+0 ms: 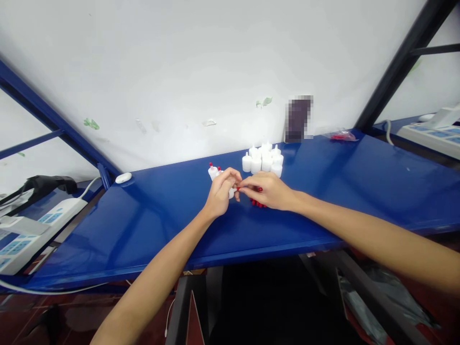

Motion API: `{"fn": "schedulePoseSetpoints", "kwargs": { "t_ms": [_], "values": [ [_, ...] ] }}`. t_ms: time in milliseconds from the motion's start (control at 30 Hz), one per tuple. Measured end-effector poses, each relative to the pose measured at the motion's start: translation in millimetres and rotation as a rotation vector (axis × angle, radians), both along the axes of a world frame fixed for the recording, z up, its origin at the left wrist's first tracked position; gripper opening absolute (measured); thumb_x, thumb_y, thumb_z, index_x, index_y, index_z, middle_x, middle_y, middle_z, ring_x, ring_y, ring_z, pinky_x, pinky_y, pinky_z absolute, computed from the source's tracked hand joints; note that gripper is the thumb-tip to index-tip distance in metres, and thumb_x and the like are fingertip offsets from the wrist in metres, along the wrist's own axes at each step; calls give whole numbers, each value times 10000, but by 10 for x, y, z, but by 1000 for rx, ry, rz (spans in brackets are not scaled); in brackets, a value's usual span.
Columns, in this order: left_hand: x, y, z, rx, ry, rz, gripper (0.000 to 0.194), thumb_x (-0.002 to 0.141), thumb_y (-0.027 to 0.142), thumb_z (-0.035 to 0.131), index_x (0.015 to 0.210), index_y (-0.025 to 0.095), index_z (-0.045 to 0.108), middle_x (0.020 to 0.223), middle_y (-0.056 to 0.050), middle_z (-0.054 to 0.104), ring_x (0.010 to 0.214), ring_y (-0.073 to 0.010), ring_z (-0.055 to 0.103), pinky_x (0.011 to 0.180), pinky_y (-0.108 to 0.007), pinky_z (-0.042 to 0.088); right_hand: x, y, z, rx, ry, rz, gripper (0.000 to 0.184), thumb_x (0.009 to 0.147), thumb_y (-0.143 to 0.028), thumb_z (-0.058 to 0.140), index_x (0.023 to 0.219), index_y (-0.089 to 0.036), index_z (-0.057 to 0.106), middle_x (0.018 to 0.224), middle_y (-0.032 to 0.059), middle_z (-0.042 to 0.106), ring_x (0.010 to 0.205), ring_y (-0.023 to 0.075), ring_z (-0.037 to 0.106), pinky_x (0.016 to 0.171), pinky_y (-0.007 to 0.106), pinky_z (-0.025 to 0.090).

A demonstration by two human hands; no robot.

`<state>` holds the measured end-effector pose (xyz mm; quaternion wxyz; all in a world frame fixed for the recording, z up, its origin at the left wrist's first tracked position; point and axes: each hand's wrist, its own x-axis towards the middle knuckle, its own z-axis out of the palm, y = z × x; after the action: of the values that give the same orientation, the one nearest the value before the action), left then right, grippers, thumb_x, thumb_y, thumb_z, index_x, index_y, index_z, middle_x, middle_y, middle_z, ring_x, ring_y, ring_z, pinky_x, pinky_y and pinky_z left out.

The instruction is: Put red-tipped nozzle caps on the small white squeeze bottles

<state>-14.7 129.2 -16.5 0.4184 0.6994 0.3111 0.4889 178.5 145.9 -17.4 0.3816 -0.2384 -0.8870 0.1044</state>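
My left hand (222, 190) is closed round a small white bottle (232, 193), of which only a sliver shows. My right hand (266, 189) meets it, fingers pinched on a red cap (238, 189) at the bottle's top. Several loose red caps (258, 204) lie under my right hand on the blue table (151, 215). Just behind my left hand stand white bottles with red caps (212, 170). A cluster of several uncapped white bottles (264, 160) stands behind my right hand.
A white oval object (123, 178) lies at the table's back left. A clear bag with red pieces (340, 136) rests at the back right by a blurred dark patch (299, 119). White power strips (25, 230) sit on the left, another white power strip (434, 133) far right.
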Motion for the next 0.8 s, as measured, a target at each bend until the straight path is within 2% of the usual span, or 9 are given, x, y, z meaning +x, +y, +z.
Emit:
{"fn": "schedulePoseSetpoints", "kwargs": {
  "t_ms": [100, 233, 300, 367, 433, 500, 667, 800],
  "values": [
    [29, 7, -9, -48, -47, 26, 279, 948, 438, 500, 859, 177, 542, 651, 34, 516, 460, -93, 523, 452, -229, 459, -14, 21, -29, 103, -19, -12, 213, 991, -304, 573, 997, -194, 755, 708, 21, 715, 640, 159, 618, 668, 299, 449],
    [40, 0, -18, -36, -44, 53, 373, 957, 526, 534, 859, 168, 573, 650, 35, 525, 465, -86, 520, 447, -213, 420, -51, 14, -51, 189, 74, -30, 153, 966, -265, 613, 923, -178, 732, 614, -16, 649, 545, 125, 544, 601, 270, 418],
    [28, 2, -15, 4, 11, 72, 366, 941, 527, 580, 877, 168, 598, 675, 30, 553, 484, -85, 524, 464, -216, 409, -63, -3, -50, 192, 98, -55, 142, 953, -247, 622, 857, -181, 703, 583, -30, 611, 523, 115, 508, 573, 262, 397],
    [6, 15, -9, 110, 82, 128, 385, 946, 514, 582, 797, 161, 620, 656, 20, 561, 506, -88, 507, 502, -231, 406, -63, -23, -42, 168, 106, -60, 144, 946, -248, 623, 824, -189, 672, 563, -41, 576, 516, 111, 489, 565, 258, 389],
    [-23, 39, -10, 239, 140, 201, 498, 981, 506, 521, 628, 160, 588, 586, 7, 541, 529, -98, 485, 565, -256, 413, -55, -42, -28, 123, 122, -58, 136, 944, -263, 622, 831, -193, 651, 553, -52, 545, 512, 108, 479, 564, 254, 393],
    [-55, 68, -23, 295, 167, 250, 605, 1008, 507, 459, 508, 171, 514, 523, -4, 518, 542, -111, 483, 612, -277, 415, -40, -55, -10, 70, 151, -56, 128, 943, -271, 616, 843, -192, 632, 549, -63, 511, 501, 102, 466, 552, 247, 394],
    [-126, 127, -78, 205, 130, 307, 687, 1023, 580, 361, 479, 185, 503, 501, -19, 530, 512, -124, 502, 582, -295, 402, 13, -43, 33, 28, 216, -62, 111, 923, -235, 603, 822, -189, 599, 547, -75, 476, 470, 85, 440, 523, 234, 390],
    [-189, 149, -77, 187, 198, 364, 743, 1028, 633, 265, 487, 191, 519, 503, -31, 549, 509, -135, 516, 575, -303, 410, 62, -17, 59, 40, 227, -106, 117, 920, -236, 592, 813, -191, 603, 543, -69, 496, 476, 90, 466, 532, 233, 411]
  ]
}}
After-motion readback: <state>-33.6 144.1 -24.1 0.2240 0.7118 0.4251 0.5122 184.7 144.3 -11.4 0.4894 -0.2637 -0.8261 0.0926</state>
